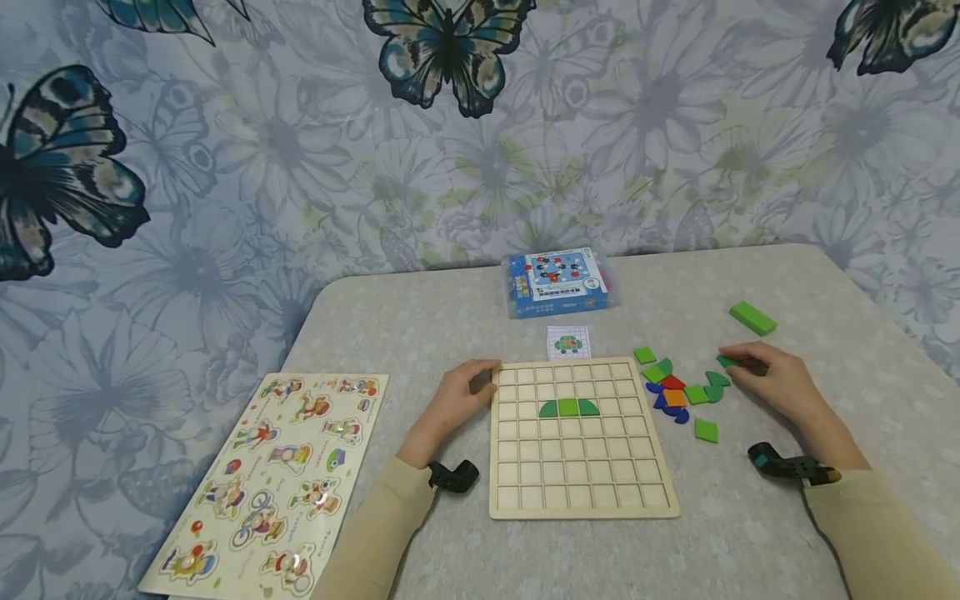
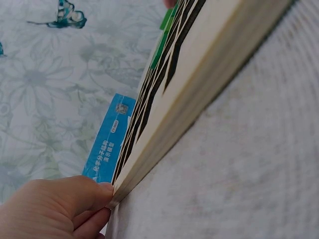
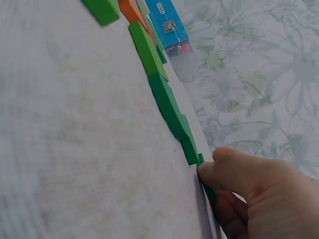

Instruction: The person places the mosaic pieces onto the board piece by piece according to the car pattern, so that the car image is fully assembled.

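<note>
My left hand (image 1: 450, 408) pinches the upper left corner of a wooden grid board (image 1: 585, 513) between thumb and fingers. On the board, a light green square (image 1: 567, 407) sits between two dark green quarter-round pieces (image 1: 549, 408). To the right of the board, my right hand (image 1: 783, 387) pinches a small dark green piece (image 3: 208, 192) near the table surface; fingers partly hide its shape. Beside that hand lie loose flat pieces: dark green rounded ones (image 1: 717, 379), light green squares (image 1: 706, 430), an orange square (image 1: 675, 397), a red piece (image 1: 672, 382) and blue ones (image 1: 681, 416).
A small pattern card (image 1: 568, 342) lies behind the board, with a blue boxed set (image 1: 558, 283) farther back. A light green block (image 1: 753, 317) is at the back right. At left lies a sheet with cartoon figures (image 1: 300, 433). The wall (image 1: 300, 167) borders the table's far edge.
</note>
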A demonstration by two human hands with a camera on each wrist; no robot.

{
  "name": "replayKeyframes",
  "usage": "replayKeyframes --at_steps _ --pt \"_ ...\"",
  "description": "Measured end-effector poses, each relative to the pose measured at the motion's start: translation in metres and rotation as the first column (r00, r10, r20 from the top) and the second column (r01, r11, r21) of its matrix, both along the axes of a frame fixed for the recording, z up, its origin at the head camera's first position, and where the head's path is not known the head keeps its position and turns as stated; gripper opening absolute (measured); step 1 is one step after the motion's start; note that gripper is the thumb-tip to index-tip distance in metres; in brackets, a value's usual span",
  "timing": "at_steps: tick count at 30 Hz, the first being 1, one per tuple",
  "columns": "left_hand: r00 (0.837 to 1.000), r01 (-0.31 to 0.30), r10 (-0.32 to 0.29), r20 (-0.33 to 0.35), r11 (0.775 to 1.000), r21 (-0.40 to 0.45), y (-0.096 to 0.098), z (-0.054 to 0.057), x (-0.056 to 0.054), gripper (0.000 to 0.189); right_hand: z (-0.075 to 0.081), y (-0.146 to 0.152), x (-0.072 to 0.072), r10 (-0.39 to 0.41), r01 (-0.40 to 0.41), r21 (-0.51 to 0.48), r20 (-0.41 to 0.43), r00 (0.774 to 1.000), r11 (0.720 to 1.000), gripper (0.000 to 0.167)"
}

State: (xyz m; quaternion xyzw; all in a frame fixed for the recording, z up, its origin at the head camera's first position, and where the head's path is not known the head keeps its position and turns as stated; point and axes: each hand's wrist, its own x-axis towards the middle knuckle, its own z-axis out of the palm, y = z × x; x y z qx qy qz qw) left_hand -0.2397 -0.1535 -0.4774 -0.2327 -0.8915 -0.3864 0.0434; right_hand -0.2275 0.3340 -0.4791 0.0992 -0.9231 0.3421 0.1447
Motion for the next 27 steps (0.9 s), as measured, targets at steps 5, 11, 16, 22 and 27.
replayKeyframes --at_steps 5,11,16,22,27 --pt "1.000 0.001 -0.001 -0.012 1.000 0.004 0.001 -0.001 0.000 0.039 -0.002 0.000 0.001 -0.026 0.028 0.026 -0.045 0.999 0.999 0.029" --pt "1.000 -0.004 0.004 -0.012 1.000 0.002 0.001 -0.001 0.000 0.038 -0.001 0.002 0.002 -0.037 0.038 0.026 -0.040 0.998 0.999 0.030" --pt "1.000 0.004 -0.004 -0.014 1.000 0.007 0.001 0.000 0.000 0.039 0.002 0.003 0.003 -0.085 0.087 0.026 -0.040 0.996 0.996 0.032" --pt "1.000 -0.005 0.005 -0.013 1.000 0.006 0.001 0.001 0.000 0.038 0.002 0.004 0.002 -0.091 0.092 0.038 -0.028 0.995 0.995 0.030" --pt "1.000 -0.001 0.001 -0.016 1.000 -0.007 0.000 0.001 0.000 0.038 0.013 -0.003 0.004 -0.081 0.081 -0.014 0.032 0.996 0.997 0.036"
